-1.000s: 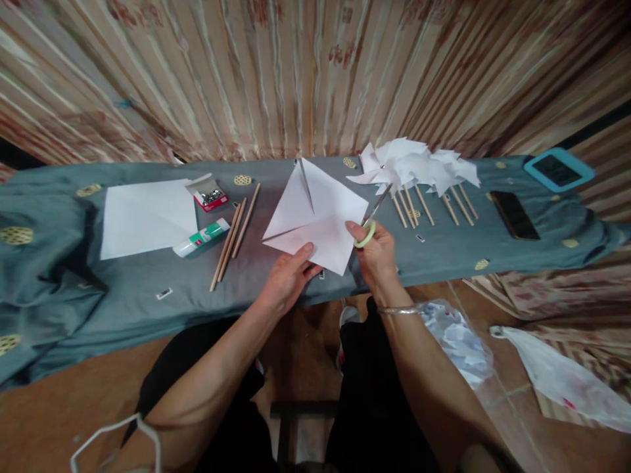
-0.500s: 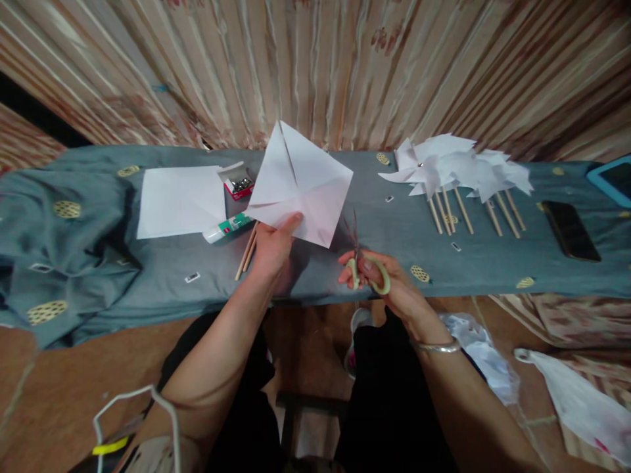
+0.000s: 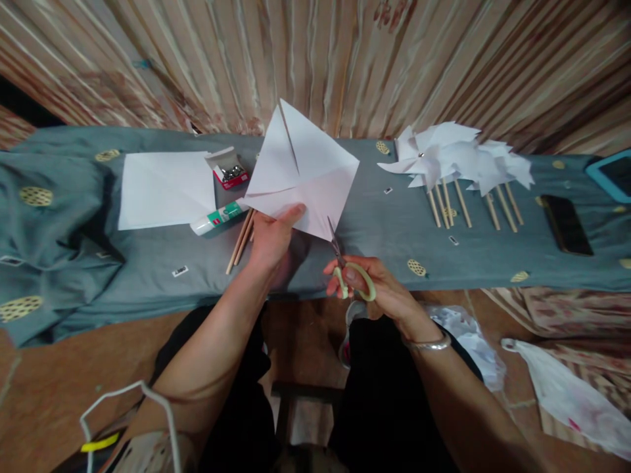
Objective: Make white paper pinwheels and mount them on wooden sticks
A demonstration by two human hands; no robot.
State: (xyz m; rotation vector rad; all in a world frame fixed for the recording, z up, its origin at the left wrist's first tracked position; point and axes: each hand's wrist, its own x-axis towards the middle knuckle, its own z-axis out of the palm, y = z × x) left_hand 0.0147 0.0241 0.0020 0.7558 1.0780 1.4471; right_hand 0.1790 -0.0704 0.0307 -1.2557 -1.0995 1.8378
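Note:
My left hand (image 3: 276, 236) pinches the lower left part of a white square sheet of paper (image 3: 320, 167), thumb on top. The sheet is turned like a diamond and has slits running in from its top and left corners. In my right hand (image 3: 367, 279) is a pair of scissors (image 3: 337, 246) with pale green handles. Their blades are at the sheet's bottom corner, one blade showing over the paper. Beneath my left hand, wooden sticks (image 3: 240, 243) lie partly hidden, near a glue stick (image 3: 217, 218) with a green and white label.
A stack of white paper (image 3: 165, 190) and an open red box of metal pins (image 3: 231, 174) lie at left. Several paper pinwheels (image 3: 458, 154) on sticks lie at right, with a dark phone (image 3: 566, 225) and blue-framed device (image 3: 614, 177) beyond. Bunched cloth (image 3: 54, 230) covers the left end.
My right hand has brought the scissors left to the sheet's bottom corner, and their blades have drawn closer together. The view has shifted slightly; my left hand keeps its hold on the sheet.

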